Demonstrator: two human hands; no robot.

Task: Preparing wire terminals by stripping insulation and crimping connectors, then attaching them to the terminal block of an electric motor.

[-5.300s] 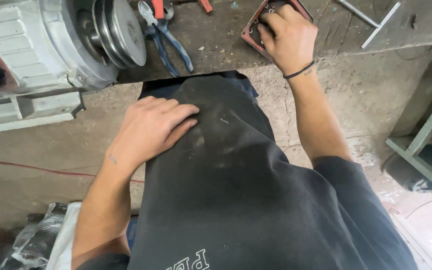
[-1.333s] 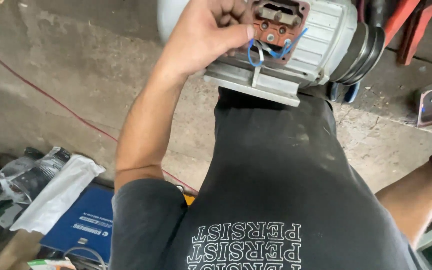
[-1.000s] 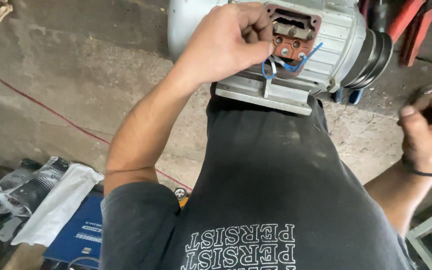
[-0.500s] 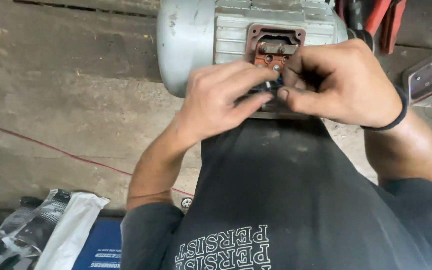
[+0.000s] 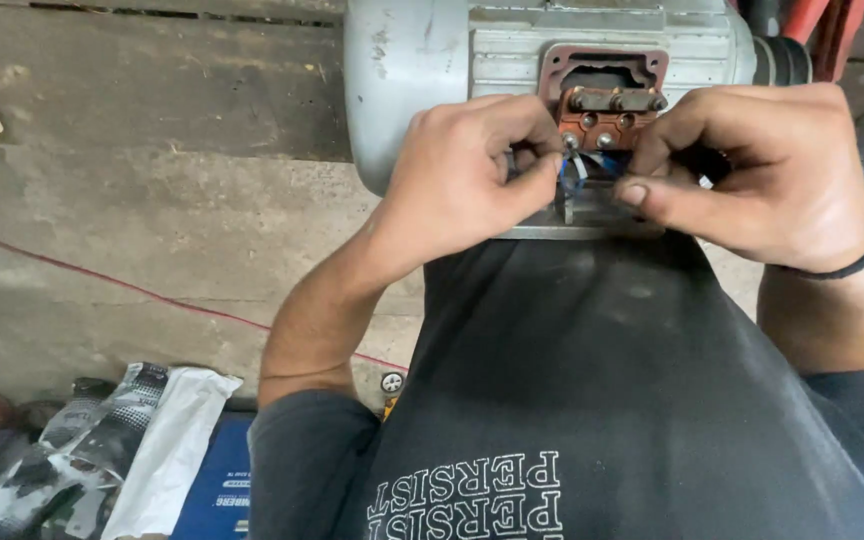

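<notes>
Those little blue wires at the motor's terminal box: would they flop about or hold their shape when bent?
The blue wires look thin and short, so they probably bend easily between the left hand and right hand. Their tight curl beside the terminal block suggests they keep a bend. They likely weigh almost nothing.

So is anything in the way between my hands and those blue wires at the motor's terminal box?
Nothing visible. The left hand and right hand already pinch at the blue wires just below the open terminal box.
</notes>
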